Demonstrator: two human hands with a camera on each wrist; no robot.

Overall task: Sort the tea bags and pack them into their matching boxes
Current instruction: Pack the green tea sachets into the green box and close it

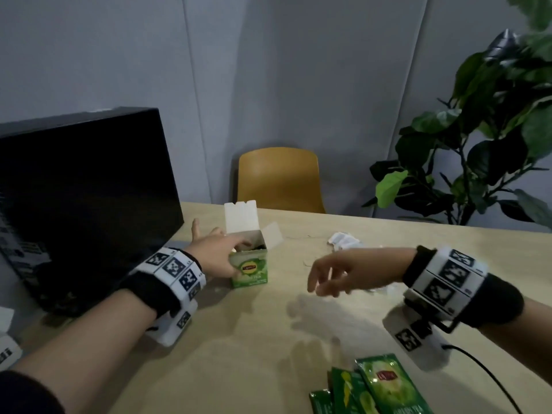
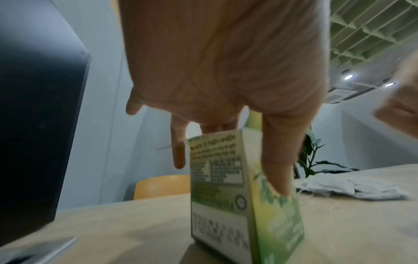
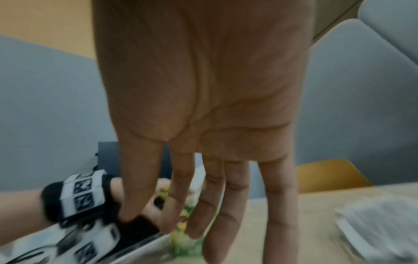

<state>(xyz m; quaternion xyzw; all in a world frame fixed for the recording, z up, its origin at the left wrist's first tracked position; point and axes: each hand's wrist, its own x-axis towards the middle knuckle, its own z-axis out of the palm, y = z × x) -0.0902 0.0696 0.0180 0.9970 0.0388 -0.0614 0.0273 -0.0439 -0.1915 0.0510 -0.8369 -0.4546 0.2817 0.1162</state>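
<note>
At the far left of your table (image 1: 239,339) stands a big black box (image 1: 83,198), leaning back and closed, so its contents cannot be told. Just right of it, your left hand (image 1: 215,252) grips the green tea box (image 1: 249,265): the thumb (image 2: 278,160) lies down the front face while the other fingers reach over the top rim and the back. That box stands upright with its white lid flap raised and a side flap splayed out; something dark shows inside the opening, too dim to identify. Further right and behind it, a small heap of white tea bags (image 1: 343,242) lies loose on the wood, apart from the box. Your right hand (image 1: 334,273) hovers above the table between the box and the heap, palm down, fingers spread a little and loosely drooping, with nothing in them. At the near right edge, several green tea sachets (image 1: 379,386) lie overlapping, outside any box.
</note>
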